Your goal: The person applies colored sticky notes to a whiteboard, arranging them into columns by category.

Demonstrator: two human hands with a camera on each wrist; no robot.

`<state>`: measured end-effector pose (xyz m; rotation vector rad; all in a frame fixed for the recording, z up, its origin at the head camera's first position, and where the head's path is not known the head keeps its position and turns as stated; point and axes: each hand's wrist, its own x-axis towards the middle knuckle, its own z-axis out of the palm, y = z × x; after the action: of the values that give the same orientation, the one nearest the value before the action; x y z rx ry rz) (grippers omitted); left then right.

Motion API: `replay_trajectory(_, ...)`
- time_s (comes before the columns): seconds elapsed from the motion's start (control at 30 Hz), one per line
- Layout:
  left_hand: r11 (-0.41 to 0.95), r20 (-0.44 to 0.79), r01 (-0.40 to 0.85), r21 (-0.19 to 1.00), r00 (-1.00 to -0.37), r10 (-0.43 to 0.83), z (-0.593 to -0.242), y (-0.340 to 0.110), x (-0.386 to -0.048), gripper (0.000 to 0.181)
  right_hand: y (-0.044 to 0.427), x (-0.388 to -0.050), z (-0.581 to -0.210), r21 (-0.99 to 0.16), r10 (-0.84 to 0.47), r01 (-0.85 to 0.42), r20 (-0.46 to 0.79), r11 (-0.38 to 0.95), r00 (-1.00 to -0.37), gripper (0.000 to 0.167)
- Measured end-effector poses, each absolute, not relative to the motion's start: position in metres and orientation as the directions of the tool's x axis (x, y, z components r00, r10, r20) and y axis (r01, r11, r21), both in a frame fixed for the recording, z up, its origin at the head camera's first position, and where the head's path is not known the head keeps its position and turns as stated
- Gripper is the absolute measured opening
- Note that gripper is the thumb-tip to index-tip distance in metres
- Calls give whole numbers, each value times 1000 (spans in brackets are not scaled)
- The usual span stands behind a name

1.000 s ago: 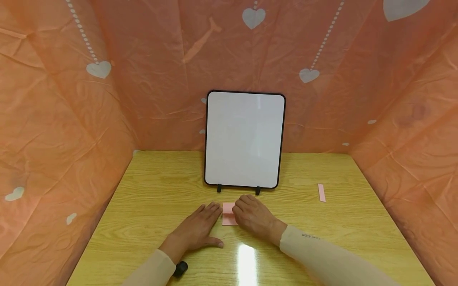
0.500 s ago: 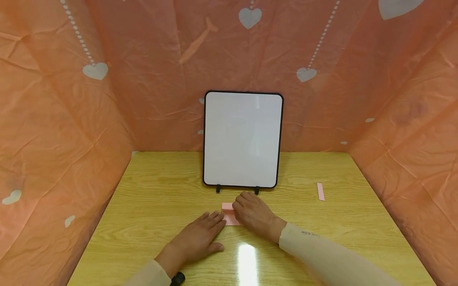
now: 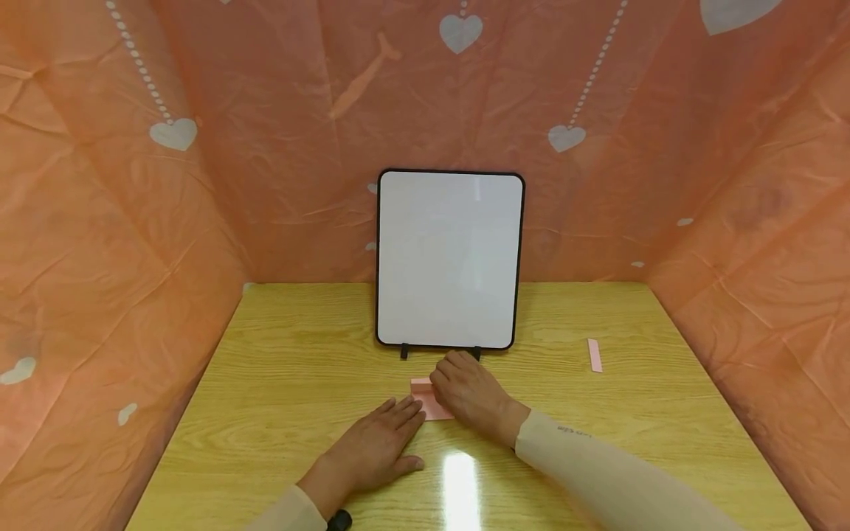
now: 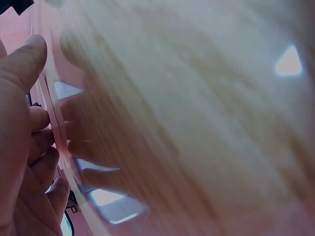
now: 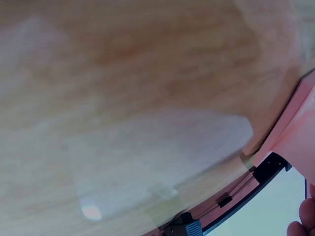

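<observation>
A small pink piece of paper point(image 3: 434, 410) lies on the table before the whiteboard, its far part raised or folded along a crosswise line. My right hand point(image 3: 473, 394) covers the paper's right side and pinches its raised part with curled fingers. In the right wrist view, pink paper point(image 5: 301, 142) stands up from the table above a few fingertips point(image 5: 308, 213). My left hand point(image 3: 373, 448) lies palm down, its fingertips resting on the paper's near left part, thumb spread to the side. Left fingers point(image 4: 37, 140) show at the left wrist view's edge. The right fingertips are hidden in the head view.
A black-framed whiteboard point(image 3: 450, 258) stands upright on small black feet just behind the hands. Farther right lies a narrow pink strip point(image 3: 594, 355). Orange cloth with white hearts point(image 3: 461, 33) encloses the wooden table point(image 3: 299, 324) at the back and sides.
My left hand has slid rightward onto the paper's near part. The right hand has shifted slightly away from me, and the paper's far band looks narrower and more raised.
</observation>
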<state>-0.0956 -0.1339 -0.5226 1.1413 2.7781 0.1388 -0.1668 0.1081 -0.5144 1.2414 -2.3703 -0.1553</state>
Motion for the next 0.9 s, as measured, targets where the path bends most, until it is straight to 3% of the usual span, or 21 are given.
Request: replay_trajectory(0.9, 692, -76, 709, 134, -689, 721, -521, -132, -91, 68, 106, -185, -504, 322, -780, -713, 312, 623, -542, 10)
